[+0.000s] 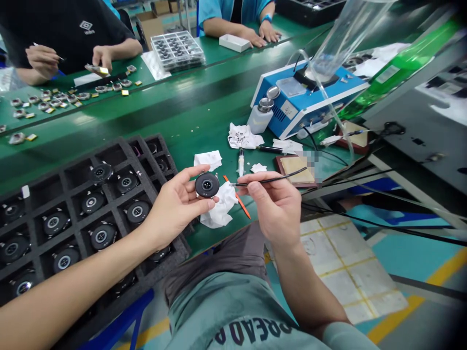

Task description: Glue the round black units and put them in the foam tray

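Note:
My left hand (178, 197) is closed around the edge of a round black smartwatch body (206, 185), its back with the sensor circle facing up. In my right hand (275, 206) a thin black pen-like tool (270, 180) is pinched between thumb and fingers. The tool's tip points left at the smartwatch body, with a small gap between them. Beneath lie crumpled white tissue (220, 209) and an orange stick (242, 206). A small syringe-like tube (241, 163) lies just beyond my hands.
At left, a dark foam tray (116, 194) holds several smartwatch bodies. A blue box-shaped device (288, 104), a pump bottle (260, 114) and a brown-edged pad (297, 171) stand at right. Across the green bench (182, 109), two people sit near small watch parts (54, 99) and a clear compartment box (177, 48).

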The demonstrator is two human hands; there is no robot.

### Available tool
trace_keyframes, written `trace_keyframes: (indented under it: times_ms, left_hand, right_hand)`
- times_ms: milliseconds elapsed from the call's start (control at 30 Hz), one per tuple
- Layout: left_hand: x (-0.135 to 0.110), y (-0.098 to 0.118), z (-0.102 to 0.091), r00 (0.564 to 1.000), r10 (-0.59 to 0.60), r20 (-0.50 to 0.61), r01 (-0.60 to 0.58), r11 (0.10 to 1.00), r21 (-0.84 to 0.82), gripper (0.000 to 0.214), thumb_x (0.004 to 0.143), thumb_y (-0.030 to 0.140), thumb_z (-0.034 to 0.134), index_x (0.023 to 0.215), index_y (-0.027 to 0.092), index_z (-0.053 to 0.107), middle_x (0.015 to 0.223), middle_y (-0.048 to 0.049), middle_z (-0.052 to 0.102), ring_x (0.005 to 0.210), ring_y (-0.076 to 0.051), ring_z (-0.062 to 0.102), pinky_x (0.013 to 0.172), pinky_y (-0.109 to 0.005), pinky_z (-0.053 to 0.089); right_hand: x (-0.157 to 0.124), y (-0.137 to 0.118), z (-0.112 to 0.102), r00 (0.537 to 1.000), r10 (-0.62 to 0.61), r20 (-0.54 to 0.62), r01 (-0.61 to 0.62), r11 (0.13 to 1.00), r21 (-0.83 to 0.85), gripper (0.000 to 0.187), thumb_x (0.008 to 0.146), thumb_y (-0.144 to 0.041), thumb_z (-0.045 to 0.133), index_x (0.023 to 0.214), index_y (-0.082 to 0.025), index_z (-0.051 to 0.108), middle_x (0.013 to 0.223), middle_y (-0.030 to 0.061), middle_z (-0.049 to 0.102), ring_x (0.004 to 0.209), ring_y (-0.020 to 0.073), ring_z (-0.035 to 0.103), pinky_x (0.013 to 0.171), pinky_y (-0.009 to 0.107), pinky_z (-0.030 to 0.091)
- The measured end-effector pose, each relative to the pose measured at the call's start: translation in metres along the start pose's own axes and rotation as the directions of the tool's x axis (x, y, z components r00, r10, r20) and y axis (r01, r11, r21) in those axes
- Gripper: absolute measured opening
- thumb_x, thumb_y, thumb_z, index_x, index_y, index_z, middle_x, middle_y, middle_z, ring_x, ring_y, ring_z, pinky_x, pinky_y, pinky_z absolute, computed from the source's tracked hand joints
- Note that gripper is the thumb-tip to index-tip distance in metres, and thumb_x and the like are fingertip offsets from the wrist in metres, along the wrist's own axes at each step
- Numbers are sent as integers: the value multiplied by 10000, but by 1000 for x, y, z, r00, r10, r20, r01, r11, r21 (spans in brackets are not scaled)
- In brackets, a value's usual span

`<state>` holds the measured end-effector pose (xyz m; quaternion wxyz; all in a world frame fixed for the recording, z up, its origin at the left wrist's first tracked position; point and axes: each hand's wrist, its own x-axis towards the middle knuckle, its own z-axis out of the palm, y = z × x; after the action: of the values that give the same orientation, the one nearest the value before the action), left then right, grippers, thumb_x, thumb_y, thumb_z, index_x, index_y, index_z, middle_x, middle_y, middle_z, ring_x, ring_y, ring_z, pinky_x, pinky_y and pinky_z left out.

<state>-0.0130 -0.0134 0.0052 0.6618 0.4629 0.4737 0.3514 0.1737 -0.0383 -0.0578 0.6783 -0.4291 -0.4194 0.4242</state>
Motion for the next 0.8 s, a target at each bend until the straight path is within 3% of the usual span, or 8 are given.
trace_keyframes:
  times_ms: [300, 800]
  left_hand:
    - [2, -3, -2, 999, -13, 43, 16, 998, -53, 643, 741, 103, 861, 1312, 213, 586, 1018, -2, 781, 842, -128, 772, 824, -215, 596]
    - [5, -1, -1, 998, -43, 48, 47, 996, -79, 651, 741, 104, 871, 1321, 189, 587, 1026, -12, 796, 828, -118, 771, 811, -197, 614]
  right_hand:
    - [-4, 10, 17, 1000, -27, 3, 26, 990, 142, 60, 948, -276, 692, 971, -222, 705, 947, 18, 799, 874, 171, 785, 810, 322, 684]
    - [-2, 10, 18, 999, 0, 49, -10, 981, 193, 24, 956, -226, 681, 971, -216, 696, 923, 4, 802, 896, 162, 795, 812, 293, 690]
